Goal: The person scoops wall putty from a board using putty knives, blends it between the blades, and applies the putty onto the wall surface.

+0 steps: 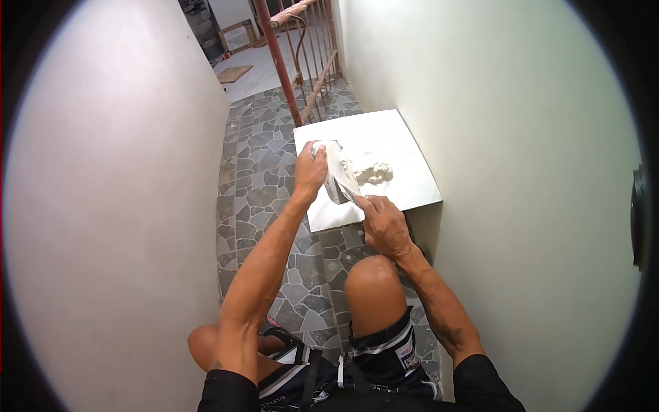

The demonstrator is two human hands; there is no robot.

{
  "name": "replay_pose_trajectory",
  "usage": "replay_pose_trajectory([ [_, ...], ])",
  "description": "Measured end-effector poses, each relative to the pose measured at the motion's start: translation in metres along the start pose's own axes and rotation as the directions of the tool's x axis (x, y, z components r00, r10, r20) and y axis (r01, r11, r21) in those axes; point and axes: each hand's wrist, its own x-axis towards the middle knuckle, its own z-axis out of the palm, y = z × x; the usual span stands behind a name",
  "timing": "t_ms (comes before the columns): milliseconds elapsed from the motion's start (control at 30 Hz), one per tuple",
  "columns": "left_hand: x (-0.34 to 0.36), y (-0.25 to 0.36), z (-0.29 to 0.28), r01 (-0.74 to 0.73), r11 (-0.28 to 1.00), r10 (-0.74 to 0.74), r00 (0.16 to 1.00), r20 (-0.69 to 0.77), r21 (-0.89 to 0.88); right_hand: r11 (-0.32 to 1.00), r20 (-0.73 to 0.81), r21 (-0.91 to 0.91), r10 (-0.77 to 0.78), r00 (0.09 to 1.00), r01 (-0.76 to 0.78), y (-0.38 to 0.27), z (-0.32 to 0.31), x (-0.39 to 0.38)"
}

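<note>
My left hand (311, 170) is closed round a wide putty knife (334, 159) smeared with white paste, held over a white board. My right hand (386, 223) grips a second putty knife (349, 184), whose blade lies against the first one. Where the two blades overlap, I cannot make out their full outlines. Just right of them, a lumpy heap of off-white putty (375, 172) sits on the board (412, 196). The board lies flat at about knee height, in front of my bent knees.
Plain pale walls (117, 172) rise close on my left and right. Grey stone-patterned tiles (264, 196) cover the narrow floor. A reddish metal gate (280, 62) stands behind the board. Beyond it, a brown flat piece (235, 74) lies on paler flooring. A dark object (638, 220) is on the right wall.
</note>
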Motion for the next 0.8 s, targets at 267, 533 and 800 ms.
replay_pose_trajectory([
  [267,-0.007,0.017,0.014,-0.016,0.983,0.038,0.992,-0.123,0.181,0.998,0.028,-0.055,0.018,0.999,-0.017,0.004,0.01,0.009],
  [533,-0.005,0.014,0.018,-0.051,0.979,0.077,0.989,-0.125,0.199,0.996,0.027,-0.05,0.072,0.997,-0.071,0.026,0.016,0.026],
  [800,-0.007,0.013,0.017,-0.014,0.983,0.029,0.996,-0.081,0.182,0.993,-0.027,-0.063,0.101,0.995,-0.103,0.048,0.03,0.041],
])
